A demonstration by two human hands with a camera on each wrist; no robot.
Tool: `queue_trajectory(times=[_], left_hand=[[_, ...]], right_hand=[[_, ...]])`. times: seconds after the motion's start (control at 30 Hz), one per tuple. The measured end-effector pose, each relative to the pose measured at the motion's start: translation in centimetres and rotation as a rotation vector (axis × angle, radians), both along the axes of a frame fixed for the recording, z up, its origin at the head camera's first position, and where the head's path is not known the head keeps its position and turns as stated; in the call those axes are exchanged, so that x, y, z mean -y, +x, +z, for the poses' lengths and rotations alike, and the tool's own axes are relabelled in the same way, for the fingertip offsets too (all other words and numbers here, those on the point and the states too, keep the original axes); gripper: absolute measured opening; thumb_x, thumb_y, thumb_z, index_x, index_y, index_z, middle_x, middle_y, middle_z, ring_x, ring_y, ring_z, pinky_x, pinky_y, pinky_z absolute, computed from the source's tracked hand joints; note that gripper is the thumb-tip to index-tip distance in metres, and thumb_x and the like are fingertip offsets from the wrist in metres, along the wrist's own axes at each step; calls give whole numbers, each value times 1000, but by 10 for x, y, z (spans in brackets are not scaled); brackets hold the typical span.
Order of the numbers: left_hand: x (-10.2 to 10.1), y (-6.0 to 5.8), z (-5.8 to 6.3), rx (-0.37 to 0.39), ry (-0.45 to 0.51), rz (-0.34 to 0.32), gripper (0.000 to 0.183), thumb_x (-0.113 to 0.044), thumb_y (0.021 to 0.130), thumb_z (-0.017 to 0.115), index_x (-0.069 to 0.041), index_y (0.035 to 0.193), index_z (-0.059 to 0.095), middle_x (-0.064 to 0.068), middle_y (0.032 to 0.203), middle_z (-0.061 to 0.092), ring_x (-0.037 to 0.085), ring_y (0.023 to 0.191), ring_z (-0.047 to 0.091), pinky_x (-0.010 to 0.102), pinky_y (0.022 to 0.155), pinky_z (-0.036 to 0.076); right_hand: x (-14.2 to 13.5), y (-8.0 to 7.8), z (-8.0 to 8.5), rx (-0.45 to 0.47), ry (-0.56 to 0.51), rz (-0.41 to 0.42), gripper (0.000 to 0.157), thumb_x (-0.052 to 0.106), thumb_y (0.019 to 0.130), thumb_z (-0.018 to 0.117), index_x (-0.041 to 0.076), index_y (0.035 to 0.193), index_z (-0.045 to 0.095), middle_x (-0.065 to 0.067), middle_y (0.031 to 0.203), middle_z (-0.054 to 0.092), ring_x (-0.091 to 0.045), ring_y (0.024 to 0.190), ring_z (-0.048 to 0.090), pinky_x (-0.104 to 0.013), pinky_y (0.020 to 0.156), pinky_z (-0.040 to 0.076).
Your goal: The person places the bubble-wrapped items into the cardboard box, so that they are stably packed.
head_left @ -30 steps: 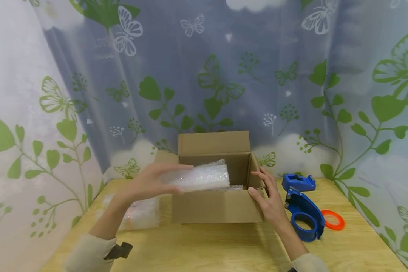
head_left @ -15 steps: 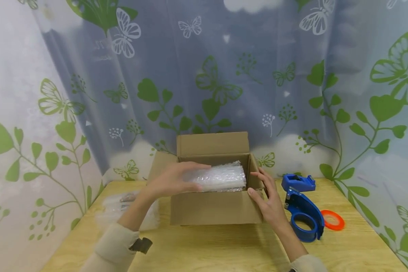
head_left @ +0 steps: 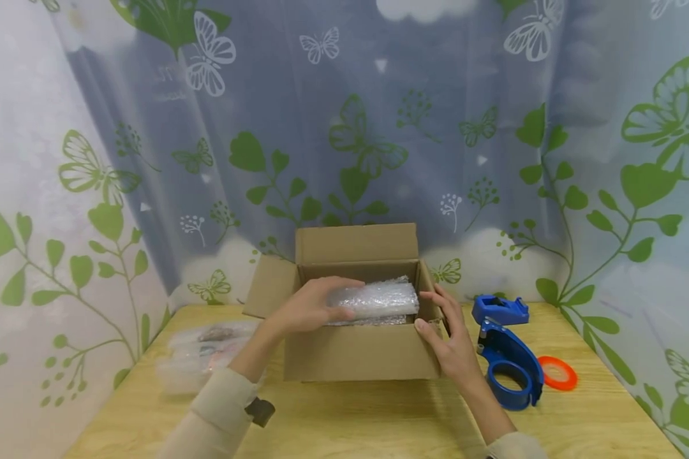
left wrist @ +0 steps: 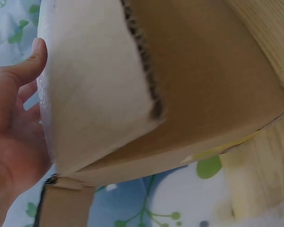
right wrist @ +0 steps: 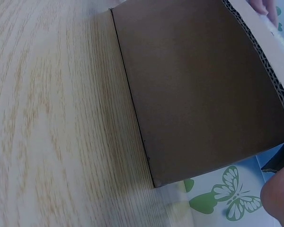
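Observation:
An opened cardboard box [head_left: 362, 354] stands on the table with its flaps folded out. My left hand [head_left: 310, 307] grips a bubble-wrapped bundle [head_left: 379, 299], thumb on the near side and fingers on the far side, within the box's mouth. Below that bundle a strip of shiny wrap shows inside the box. In the left wrist view the left hand [left wrist: 19, 123] curves beside the bundle behind a raised flap [left wrist: 94, 85]. My right hand [head_left: 450, 335] holds the box's right wall, thumb at the near corner and fingers along the right edge.
More bubble-wrapped items [head_left: 203, 357] lie left of the box, partly behind the left forearm. On the right are a small blue tape dispenser [head_left: 501, 310], a larger blue tape cutter [head_left: 511, 373] and an orange-red tape roll [head_left: 558, 373]. A patterned curtain [head_left: 344, 127] hangs behind.
My left hand has carried the bubble-wrapped bundle rightward from the box's left side and lower into its opening. The right hand has stayed on the box's right wall.

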State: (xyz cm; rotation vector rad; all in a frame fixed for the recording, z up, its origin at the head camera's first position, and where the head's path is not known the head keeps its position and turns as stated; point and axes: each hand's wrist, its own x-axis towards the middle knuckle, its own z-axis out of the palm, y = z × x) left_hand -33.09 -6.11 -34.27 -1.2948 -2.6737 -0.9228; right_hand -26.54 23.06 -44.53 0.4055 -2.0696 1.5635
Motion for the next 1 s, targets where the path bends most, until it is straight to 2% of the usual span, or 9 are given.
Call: queue_trajectory(times=[0.17, 0.33, 0.5, 0.63, 0.83, 1.0], left_hand=[[-3, -8, -11, 4, -2, 11, 54, -28, 98, 74, -17, 148, 59, 2, 150, 59, 28, 143, 49, 49, 118, 40], [-5, -12, -17, -13, -21, 19, 54, -26, 96, 76, -15, 147, 60, 4, 149, 60, 29, 143, 50, 48, 118, 40], [-7, -15, -19, -16, -26, 36, 53, -25, 95, 78, -15, 144, 62, 5, 145, 63, 28, 140, 54, 47, 116, 42], [-9, -16, -22, 16, -44, 45, 51, -25, 94, 79, -14, 142, 64, 4, 143, 65, 28, 138, 55, 46, 115, 43], [-14, -15, -24, 79, -76, 70, 52, -27, 93, 80, -20, 143, 64, 0, 144, 65, 24, 139, 54, 43, 115, 43], [-13, -13, -21, 70, -70, 86, 50, -23, 91, 82, -19, 139, 67, 0, 139, 67, 24, 136, 57, 44, 114, 45]], right_hand=[[0, 0, 0, -3, 6, 2, 47, 13, 102, 66, 17, 147, 55, -5, 169, 25, -37, 157, 18, -71, 121, 16], [1, -1, 0, -14, 8, 2, 47, 13, 102, 66, 17, 147, 55, -6, 168, 25, -36, 157, 18, -71, 121, 17], [0, -2, -1, -11, 3, -4, 46, 13, 102, 66, 18, 147, 55, -6, 168, 26, -37, 156, 19, -71, 120, 17], [1, 0, -3, -4, 0, -6, 47, 13, 102, 66, 17, 147, 55, -6, 168, 26, -37, 156, 19, -71, 120, 17], [-1, 3, -3, -24, -12, -10, 47, 9, 101, 67, 15, 146, 55, -7, 168, 27, -37, 156, 19, -72, 120, 17], [0, 1, -3, -36, -14, 13, 47, 8, 101, 66, 13, 147, 55, -11, 169, 25, -37, 156, 18, -73, 119, 16]])
